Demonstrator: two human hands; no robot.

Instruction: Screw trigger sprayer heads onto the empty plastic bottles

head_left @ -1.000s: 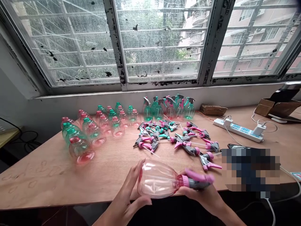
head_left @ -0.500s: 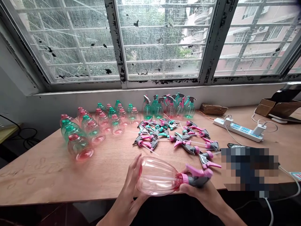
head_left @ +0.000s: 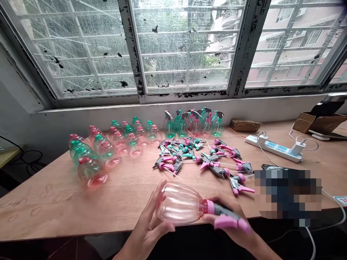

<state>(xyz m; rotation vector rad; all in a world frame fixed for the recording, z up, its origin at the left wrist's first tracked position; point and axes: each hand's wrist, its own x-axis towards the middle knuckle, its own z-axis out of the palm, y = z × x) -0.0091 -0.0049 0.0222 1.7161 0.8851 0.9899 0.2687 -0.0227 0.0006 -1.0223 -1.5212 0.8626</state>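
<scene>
A clear pink spray bottle (head_left: 179, 204) lies sideways above the table's front edge, between my two hands. My left hand (head_left: 146, 227) is wrapped round its base end, fingers behind and thumb below. At the neck, the pink collar of a grey-and-pink trigger sprayer (head_left: 226, 212) meets the bottle. My right hand (head_left: 230, 201) holds this sprayer near its collar, thumb in front; some of its fingers are hidden. The sprayer's pink trigger now faces down toward me. Just beyond, loose trigger sprayers (head_left: 214, 168) in pink, green and grey lie in a pile.
Several open pink and green bottles (head_left: 93, 171) stand on the left of the wooden table (head_left: 54, 213). Bottles with sprayers fitted (head_left: 195, 124) stand by the wall. At right are a power strip (head_left: 273, 147), a cardboard box (head_left: 309, 124) and a blurred-out device (head_left: 287, 195) with a cable.
The sprayer has turned about the bottle's axis: its pink trigger went from the upper side to the lower side. My right hand rolled with it; my left hand still holds the bottle.
</scene>
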